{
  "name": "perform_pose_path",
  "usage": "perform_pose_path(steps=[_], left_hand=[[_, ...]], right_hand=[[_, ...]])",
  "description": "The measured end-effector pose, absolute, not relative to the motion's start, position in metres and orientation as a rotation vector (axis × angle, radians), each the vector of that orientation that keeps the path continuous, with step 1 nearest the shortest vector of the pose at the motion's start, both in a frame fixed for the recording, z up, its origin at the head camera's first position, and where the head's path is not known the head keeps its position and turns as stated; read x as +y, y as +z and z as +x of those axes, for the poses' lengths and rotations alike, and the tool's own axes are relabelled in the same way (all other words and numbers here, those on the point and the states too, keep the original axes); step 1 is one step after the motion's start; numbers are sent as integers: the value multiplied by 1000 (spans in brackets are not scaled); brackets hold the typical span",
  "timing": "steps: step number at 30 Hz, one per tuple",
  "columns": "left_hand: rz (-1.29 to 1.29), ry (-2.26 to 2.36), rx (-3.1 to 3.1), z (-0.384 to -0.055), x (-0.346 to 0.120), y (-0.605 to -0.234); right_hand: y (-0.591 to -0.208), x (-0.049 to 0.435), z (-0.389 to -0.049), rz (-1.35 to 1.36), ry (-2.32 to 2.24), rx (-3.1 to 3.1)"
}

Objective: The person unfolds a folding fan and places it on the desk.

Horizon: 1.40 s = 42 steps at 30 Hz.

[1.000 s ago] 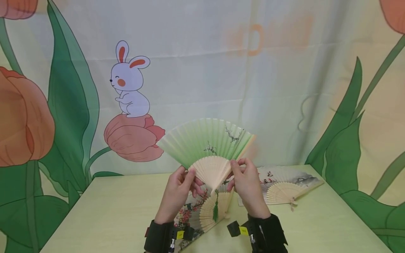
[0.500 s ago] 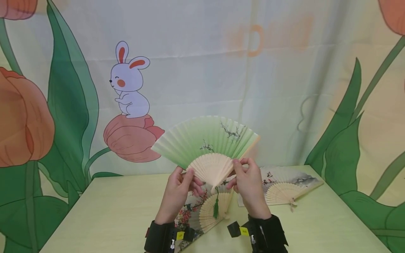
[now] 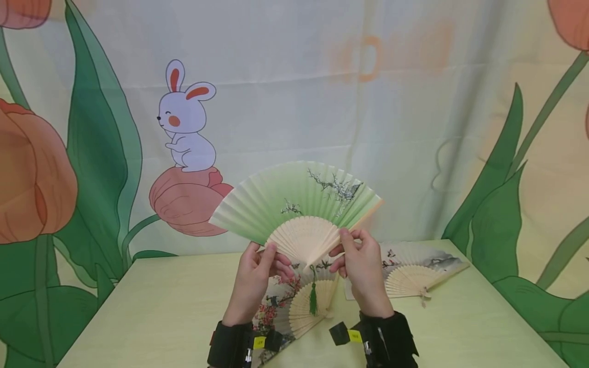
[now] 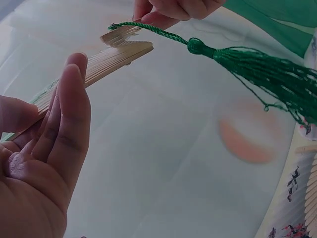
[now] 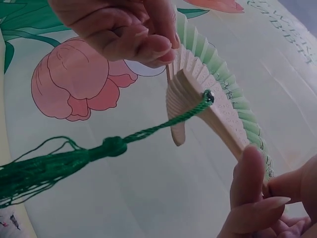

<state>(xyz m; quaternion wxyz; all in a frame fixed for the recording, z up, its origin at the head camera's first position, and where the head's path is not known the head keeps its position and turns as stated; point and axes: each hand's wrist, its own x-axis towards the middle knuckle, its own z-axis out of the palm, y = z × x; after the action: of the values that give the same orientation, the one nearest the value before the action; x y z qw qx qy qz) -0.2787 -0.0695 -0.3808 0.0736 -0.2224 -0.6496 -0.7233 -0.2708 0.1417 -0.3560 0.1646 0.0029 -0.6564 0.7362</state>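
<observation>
A green folding fan point(image 3: 294, 197) with pale wooden ribs and dark blossom branches is spread wide above the table in the head view. My left hand point(image 3: 257, 278) pinches its left outer rib between thumb and fingers. On the other side, my right hand point(image 3: 363, 268) pinches the right outer rib the same way. From the fan's pivot hangs a green tassel point(image 3: 313, 299), seen large in the left wrist view as a tassel point(image 4: 257, 67) on a braided cord. The right wrist view shows the pleated fan point(image 5: 198, 74) from its pivot end, with both hands on its edges.
Under my hands lies a spread folding fan point(image 3: 306, 306) with red blossoms, partly hidden by the left hand. Another open folding fan point(image 3: 416, 271), grey and white, lies at the back right of the pale table point(image 3: 152, 317). Behind hangs a printed curtain point(image 3: 294, 102).
The green fan has spread wider, its left edge moving out to the left and its right edge slightly right. Both hands keep their pinch; the left has shifted a little left.
</observation>
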Motion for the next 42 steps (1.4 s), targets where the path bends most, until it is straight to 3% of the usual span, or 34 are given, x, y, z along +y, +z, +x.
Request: perform_pose_path(steps=[42], left_hand=[[-484,-2284,-1848,-274,-62,-379]], right_hand=[[-358,141,-272,18,2308,-1642]])
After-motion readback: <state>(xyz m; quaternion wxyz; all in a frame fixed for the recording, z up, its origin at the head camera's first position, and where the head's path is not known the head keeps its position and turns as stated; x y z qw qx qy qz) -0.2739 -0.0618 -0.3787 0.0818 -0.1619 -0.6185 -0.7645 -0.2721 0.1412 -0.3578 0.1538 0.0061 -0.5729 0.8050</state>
